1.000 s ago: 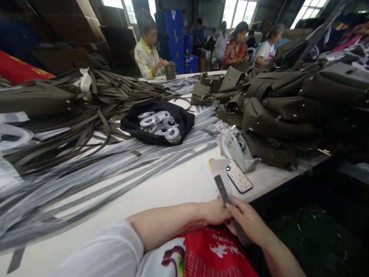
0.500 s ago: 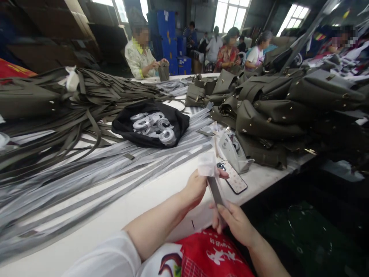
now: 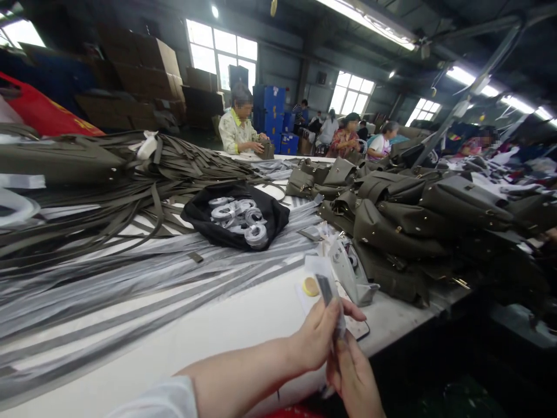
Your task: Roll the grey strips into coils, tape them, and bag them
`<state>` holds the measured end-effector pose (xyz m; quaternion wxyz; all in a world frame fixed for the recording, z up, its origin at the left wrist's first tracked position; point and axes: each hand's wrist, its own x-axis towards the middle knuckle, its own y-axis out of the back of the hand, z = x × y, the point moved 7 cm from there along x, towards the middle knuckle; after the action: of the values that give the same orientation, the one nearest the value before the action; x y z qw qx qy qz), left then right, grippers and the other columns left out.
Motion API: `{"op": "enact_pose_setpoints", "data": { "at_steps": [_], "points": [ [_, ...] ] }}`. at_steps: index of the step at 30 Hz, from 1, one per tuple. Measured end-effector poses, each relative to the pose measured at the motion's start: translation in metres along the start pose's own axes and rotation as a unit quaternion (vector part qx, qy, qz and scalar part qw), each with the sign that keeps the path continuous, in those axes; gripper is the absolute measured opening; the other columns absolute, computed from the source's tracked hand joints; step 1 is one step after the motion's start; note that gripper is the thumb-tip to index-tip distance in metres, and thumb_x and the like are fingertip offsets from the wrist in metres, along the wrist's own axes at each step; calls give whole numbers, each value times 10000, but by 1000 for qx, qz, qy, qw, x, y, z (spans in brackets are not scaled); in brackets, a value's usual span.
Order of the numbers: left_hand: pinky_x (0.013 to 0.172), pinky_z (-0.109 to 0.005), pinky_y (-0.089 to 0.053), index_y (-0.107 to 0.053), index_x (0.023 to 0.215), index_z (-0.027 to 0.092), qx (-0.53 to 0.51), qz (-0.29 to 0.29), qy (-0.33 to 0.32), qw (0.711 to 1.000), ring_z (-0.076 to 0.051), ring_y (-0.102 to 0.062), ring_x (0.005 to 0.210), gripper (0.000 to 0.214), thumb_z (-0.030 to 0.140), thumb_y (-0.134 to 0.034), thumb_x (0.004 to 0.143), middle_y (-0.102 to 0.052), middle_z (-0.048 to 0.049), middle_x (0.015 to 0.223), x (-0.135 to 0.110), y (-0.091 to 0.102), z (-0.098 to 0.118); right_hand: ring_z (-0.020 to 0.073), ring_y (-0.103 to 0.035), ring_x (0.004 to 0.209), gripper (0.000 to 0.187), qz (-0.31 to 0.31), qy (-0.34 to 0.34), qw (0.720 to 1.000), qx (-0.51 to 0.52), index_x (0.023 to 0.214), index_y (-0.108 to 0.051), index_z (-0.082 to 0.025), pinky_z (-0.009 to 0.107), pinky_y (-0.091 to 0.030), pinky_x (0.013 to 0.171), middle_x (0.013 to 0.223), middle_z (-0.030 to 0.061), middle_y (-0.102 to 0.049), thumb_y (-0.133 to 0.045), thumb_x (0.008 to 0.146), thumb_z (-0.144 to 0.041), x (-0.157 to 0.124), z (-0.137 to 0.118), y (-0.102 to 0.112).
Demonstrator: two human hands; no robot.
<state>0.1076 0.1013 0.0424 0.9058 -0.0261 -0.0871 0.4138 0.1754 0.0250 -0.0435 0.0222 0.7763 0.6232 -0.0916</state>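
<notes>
A dark strap in a clear plastic sleeve point(image 3: 324, 290) stands tilted up in front of me, over the near edge of the table. My left hand point(image 3: 319, 337) is closed round its middle, with some fingers stretched out to the right. Just below, my right hand point(image 3: 354, 374) pinches the lower part of the sleeve between thumb and fingers. The sleeve's top end sticks up loose and pale. Behind the hands lies a phone point(image 3: 362, 331), mostly hidden. A yellow-rimmed round object point(image 3: 310, 286) is on the table beside the strap.
Long plastic-wrapped straps point(image 3: 174, 290) cover the table at left. A black bag point(image 3: 200, 217) holds several white coils. Olive bags point(image 3: 391, 226) are heaped at right, behind a pale, plastic-covered object point(image 3: 348, 273). A co-worker point(image 3: 237, 128) handles a bag across the table.
My view has tilted upward. My left hand has slid down the sleeved strap, close to my right hand. The yellow-rimmed object has come into sight, and the phone is now mostly covered.
</notes>
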Motion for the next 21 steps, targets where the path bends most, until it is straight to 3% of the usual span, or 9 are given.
{"op": "enact_pose_setpoints", "data": {
  "at_steps": [3, 6, 8, 10, 12, 14, 16, 19, 21],
  "points": [
    [900, -308, -448, -632, 1069, 157, 61, -56, -41, 996, -201, -579, 955, 632, 555, -148, 980, -631, -107, 1007, -2, -7, -2, 162, -566, 508, 687, 55, -14, 996, 71, 1292, -492, -243, 258, -465, 447, 677, 15, -644, -609, 783, -689, -3, -2, 7],
    [967, -369, -427, -575, 1109, 141, 158, -148, -110, 970, -231, -558, 1011, 566, 500, -155, 990, -609, -142, 1073, -5, -19, -11, 146, -598, 549, 718, 120, -15, 982, 145, 1299, -474, -247, 220, -445, 431, 789, 30, -681, -668, 751, -669, -4, -9, 13],
    [1004, -454, -396, -566, 1085, 126, 228, -218, -137, 939, -279, -541, 1047, 530, 503, -210, 978, -603, -174, 1104, -9, -26, -21, 111, -535, 462, 657, 136, -36, 977, 161, 1237, -525, -227, 178, -361, 371, 633, -21, -616, -699, 749, -631, -3, -12, 14],
    [1014, -488, -383, -568, 1092, 115, 242, -250, -137, 927, -301, -533, 1071, 493, 513, -311, 955, -599, -190, 1142, -11, -24, -27, 59, -368, 345, 617, 129, -63, 977, 160, 1173, -565, -196, 148, -267, 341, 443, -108, -415, -717, 745, -612, -1, -11, 13],
    [1006, -452, -405, -557, 1171, 114, 172, -230, -112, 951, -284, -537, 1094, 488, 514, -409, 933, -592, -175, 1187, -7, -13, -24, 25, -210, 322, 626, 130, -79, 977, 150, 1137, -575, -178, 134, -222, 345, 399, -163, -246, -729, 725, -622, -1, -8, 13],
    [993, -405, -423, -557, 1218, 125, 62, -166, -71, 982, -255, -539, 1111, 507, 523, -421, 936, -593, -144, 1211, 0, 2, -17, 18, -166, 342, 619, 140, -83, 978, 131, 1078, -581, -176, 133, -224, 354, 404, -174, -214, -743, 696, -635, -2, -2, 15],
    [936, -375, -447, -613, 1157, 120, -20, -100, -22, 995, -227, -570, 1026, 562, 555, -315, 965, -625, -122, 1141, 6, 12, -13, 26, -183, 349, 576, 137, -76, 982, 107, 1002, -580, -180, 141, -245, 357, 396, -166, -241, -731, 700, -646, -3, 3, 13],
    [753, -316, -470, -669, 1073, 113, -57, -66, 41, 995, -159, -560, 732, 697, 621, -206, 959, -647, -85, 896, 5, 7, -17, 38, -195, 330, 542, 98, -40, 992, 72, 1026, -577, -169, 161, -273, 356, 361, -146, -306, -629, 792, -656, -4, 2, 5],
    [655, -286, -453, -644, 1143, 123, -70, -83, 63, 992, -132, -519, 606, 721, 653, -198, 944, -610, -49, 745, 1, -5, -24, 41, -192, 318, 546, 85, -17, 994, 59, 1082, -571, -158, 167, -277, 358, 344, -142, -329, -586, 833, -643, -4, -3, 2]
  ]
}}
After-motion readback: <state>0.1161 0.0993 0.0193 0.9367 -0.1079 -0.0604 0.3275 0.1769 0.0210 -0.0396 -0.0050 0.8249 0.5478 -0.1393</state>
